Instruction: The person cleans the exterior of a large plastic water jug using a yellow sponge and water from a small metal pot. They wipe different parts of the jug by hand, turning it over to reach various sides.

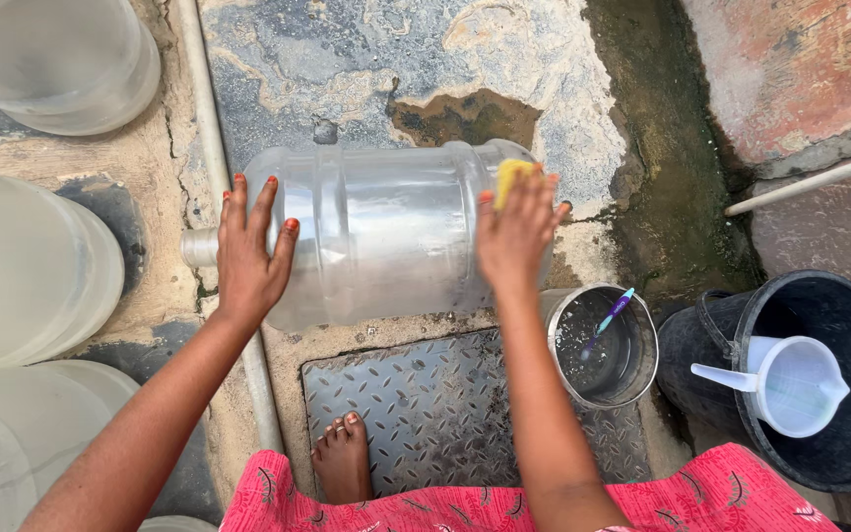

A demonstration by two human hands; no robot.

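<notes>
Clear jug (pixel 386 232) on its side under flat left hand (pixel 248 251), right hand (pixel 516 236) clutching yellow sponge (pixel 512 175); steel pot (pixel 605 347) alongside.

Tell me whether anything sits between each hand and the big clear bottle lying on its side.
Left hand: nothing; its palm lies flat on the clear bottle near the neck. Right hand: a yellow sponge is pressed between its fingers and the bottle's base end.

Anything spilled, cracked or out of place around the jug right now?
Nothing spilled or cracked shows. The clear jug lies on its side, left hand steadying it, right hand pressing a yellow sponge to it. A toothbrush stands in the small metal bucket.
</notes>
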